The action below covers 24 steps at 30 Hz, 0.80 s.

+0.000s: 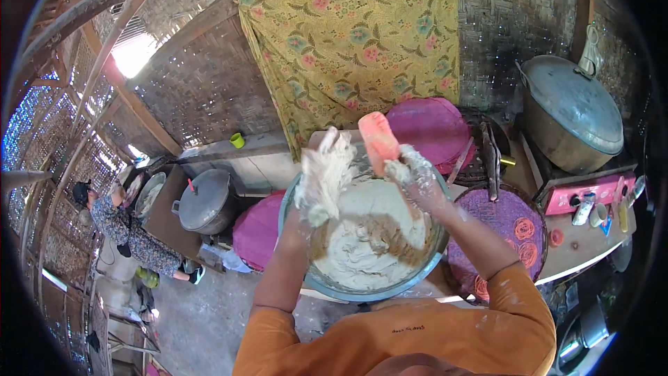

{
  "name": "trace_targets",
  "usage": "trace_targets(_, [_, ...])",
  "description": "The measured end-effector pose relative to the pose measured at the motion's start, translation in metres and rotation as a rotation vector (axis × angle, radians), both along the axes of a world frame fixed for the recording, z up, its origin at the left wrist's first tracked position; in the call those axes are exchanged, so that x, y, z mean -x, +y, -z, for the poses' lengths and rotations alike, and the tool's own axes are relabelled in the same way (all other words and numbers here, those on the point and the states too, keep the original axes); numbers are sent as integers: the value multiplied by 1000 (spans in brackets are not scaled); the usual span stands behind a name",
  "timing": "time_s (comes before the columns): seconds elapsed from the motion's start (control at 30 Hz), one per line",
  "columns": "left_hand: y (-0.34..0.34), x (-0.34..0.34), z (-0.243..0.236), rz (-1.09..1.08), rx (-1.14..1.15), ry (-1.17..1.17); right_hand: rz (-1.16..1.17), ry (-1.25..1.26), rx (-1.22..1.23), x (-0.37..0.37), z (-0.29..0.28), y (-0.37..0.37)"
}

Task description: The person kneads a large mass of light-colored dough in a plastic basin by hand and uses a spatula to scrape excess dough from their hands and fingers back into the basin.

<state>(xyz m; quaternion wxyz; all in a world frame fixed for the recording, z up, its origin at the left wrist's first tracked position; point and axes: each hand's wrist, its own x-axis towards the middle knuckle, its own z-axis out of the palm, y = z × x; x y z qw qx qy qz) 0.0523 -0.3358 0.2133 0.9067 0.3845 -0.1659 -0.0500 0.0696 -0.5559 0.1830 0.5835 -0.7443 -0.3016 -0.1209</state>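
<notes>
Dough (376, 244), pale and soft with a brownish band across it, lies in a wide blue basin (372, 297) in front of the person, seen from the head camera. The left hand (321, 184) is raised over the basin's left side, thickly coated in dough and blurred; how far its fingers are closed, and whether they grasp a lump, I cannot tell. The right hand (417, 179), smeared with dough, is closed around the near end of a pinkish-red tool (380, 138) above the basin's far right part. Purple round sheets lie to the left (259, 235) and far right of the basin; just right of it, a purple-covered tray (480, 219) bears pink coils (524, 228). A big lidded pot (570, 115) stands farther right, and a floral yellow cloth (355, 42) hangs on the far side.
</notes>
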Motion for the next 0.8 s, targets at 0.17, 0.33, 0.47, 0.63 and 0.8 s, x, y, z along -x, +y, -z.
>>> trace_targets(0.17, [31,-23,-25,69,178,13,253,-521,252,43,-10,19])
trace_targets(0.33, [17,-35,-35,-127,341,166,253,-479,521,90,-9,57])
trace_targets(0.47, [16,-42,-36,-105,395,309,377,-571,548,92,17,73])
trace_targets(0.63, [58,-88,10,654,1225,510,409,-619,600,93,18,84])
trace_targets(0.8, [62,-82,-4,883,1428,553,425,-657,585,93,11,87])
